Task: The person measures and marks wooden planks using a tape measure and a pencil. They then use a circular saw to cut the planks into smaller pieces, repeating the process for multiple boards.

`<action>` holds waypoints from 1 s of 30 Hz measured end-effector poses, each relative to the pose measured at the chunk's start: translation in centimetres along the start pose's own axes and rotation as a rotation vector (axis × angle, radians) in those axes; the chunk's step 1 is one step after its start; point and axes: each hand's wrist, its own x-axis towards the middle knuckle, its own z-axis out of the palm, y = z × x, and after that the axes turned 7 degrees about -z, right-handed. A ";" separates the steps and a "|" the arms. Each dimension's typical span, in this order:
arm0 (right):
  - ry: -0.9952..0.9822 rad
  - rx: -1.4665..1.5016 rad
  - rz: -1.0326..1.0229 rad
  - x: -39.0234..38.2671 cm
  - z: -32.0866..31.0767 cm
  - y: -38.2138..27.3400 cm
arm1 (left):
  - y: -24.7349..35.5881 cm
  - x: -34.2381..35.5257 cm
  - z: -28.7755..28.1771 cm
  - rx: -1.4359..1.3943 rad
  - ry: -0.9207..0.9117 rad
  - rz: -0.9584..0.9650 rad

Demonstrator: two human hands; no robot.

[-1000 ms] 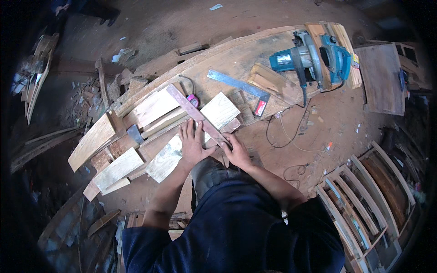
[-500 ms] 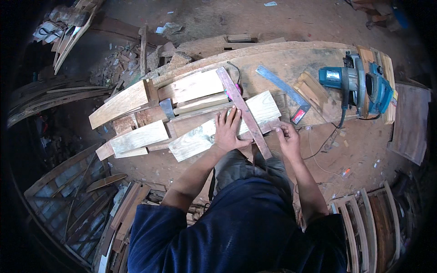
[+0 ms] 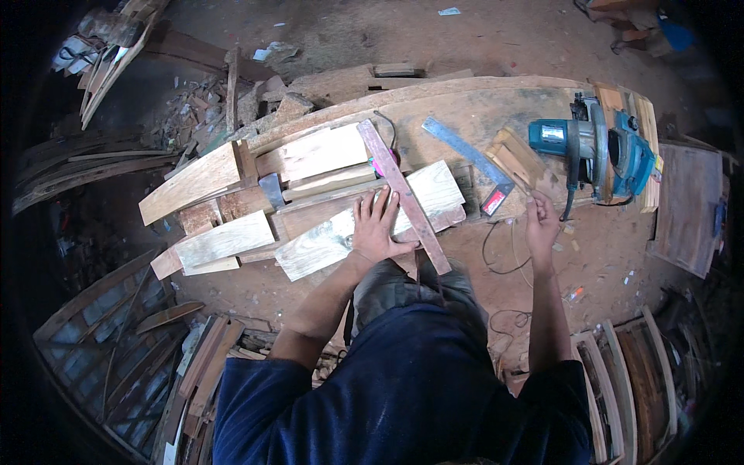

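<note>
My left hand (image 3: pixel 375 231) lies with fingers spread over a pale, grained board (image 3: pixel 314 246), pressing down beside a long reddish straight strip (image 3: pixel 415 208). That strip crosses the board at a slant, its near end over my lap. Beneath the pale board, a darker wooden piece (image 3: pixel 452 219) shows along its near edge. Raised to the right of the boards, my right hand (image 3: pixel 542 221) is closed in a pinch on a thin pencil-like stick (image 3: pixel 521 182). A try square (image 3: pixel 469 149) with a blue-grey blade lies just beyond it on the bench.
At the bench's right end stands a teal circular saw (image 3: pixel 601 151), its cord trailing to the floor. Several cut boards (image 3: pixel 225 240) lie at the left of the bench. Stacked timber (image 3: pixel 628 380) stands at lower right, and scrap wood (image 3: pixel 201 116) is heaped beyond the bench.
My right hand has lifted off the board's edge and moved right and away from me, with the thin stick. My left hand stays on the board; the whole view has shifted slightly.
</note>
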 end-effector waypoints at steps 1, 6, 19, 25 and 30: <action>-0.005 -0.008 0.003 -0.1 0.2 0.1 | 0.0 -0.1 0.1 0.000 -0.013 -0.002; 0.042 -0.172 -0.107 -0.2 1.0 0.3 | -0.1 0.0 0.1 0.006 0.009 0.023; 0.067 -0.519 -0.287 2.5 -1.4 -1.7 | 0.3 0.2 -0.1 0.027 -0.002 0.014; 0.317 -1.026 -0.574 8.0 -5.1 0.5 | 1.4 -1.0 0.8 0.026 -0.025 0.029; 0.125 -0.892 -0.406 12.1 -7.3 3.1 | 5.9 -2.2 1.1 0.041 -0.140 0.046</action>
